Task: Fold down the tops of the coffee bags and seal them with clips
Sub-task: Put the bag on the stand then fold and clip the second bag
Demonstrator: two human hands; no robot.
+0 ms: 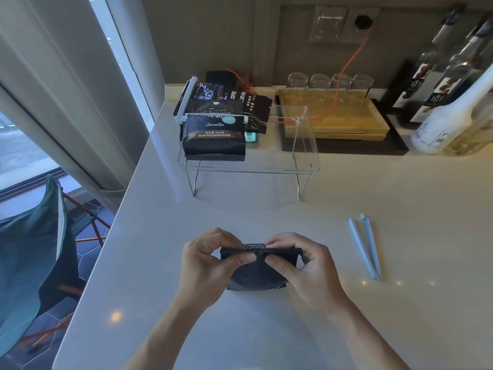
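A black coffee bag (254, 276) stands on the white counter in front of me. My left hand (206, 259) pinches the left end of its folded top and my right hand (301, 263) pinches the right end. A pale blue clip (365, 245) lies open in a V on the counter to the right of my hands. On the clear acrylic shelf (248, 166) farther back sits a black coffee bag (214, 137) with a white clip (213, 116) across its top. Behind it lie other black bags (226, 98), one with a white clip (186, 100) along its edge.
A wooden tray (373, 124) with upturned glasses (330, 82) stands at the back. Tall bottles (453, 84) crowd the back right corner. An orange cable (349, 61) runs down from a wall socket. The counter's left edge drops to a teal chair (34, 249).
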